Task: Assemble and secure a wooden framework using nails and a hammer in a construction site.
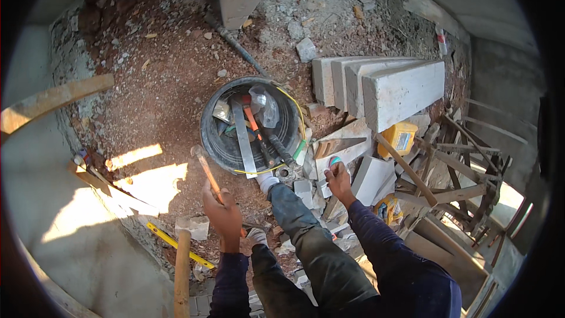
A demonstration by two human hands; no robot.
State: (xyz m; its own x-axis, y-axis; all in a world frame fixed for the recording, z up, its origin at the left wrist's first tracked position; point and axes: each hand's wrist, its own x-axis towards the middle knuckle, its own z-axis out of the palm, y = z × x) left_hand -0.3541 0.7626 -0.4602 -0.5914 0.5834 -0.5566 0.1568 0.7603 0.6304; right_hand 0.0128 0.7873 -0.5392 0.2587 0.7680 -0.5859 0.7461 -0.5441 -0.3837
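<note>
We have reddish, rubble-strewn ground point(159, 94) across most of the view. Scrap timber point(465, 182) is heaped at far right. Light grey blocks point(406, 95) stand in a leaning row, upper right, next to the bucket. The black bucket point(216, 146) sits near centre, a yellow band along part of its rim, just beyond the person's feet. A wooden pole point(182, 274) rises from the lower edge, left of the left forearm. We log a yellow level point(176, 244) lying on the ground at lower left, partly behind that pole.

In the bucket we note a flat metal strip point(243, 135) leaning across to the near rim, a red-orange tool point(252, 121) beside it, and a clear plastic bag point(268, 109) toward the far side. We mark a yellow container point(400, 138) just below the blocks.

We tag the hammer point(210, 175) in the left hand point(222, 217), fingers closed around its wooden handle, head up and away from the person, just left of the bucket's near side. The right hand point(339, 182), right of the bucket above broken block pieces point(371, 176), pinches a small teal item point(334, 161) between thumb and fingers; mostly covered, so we can't tell its kind.
</note>
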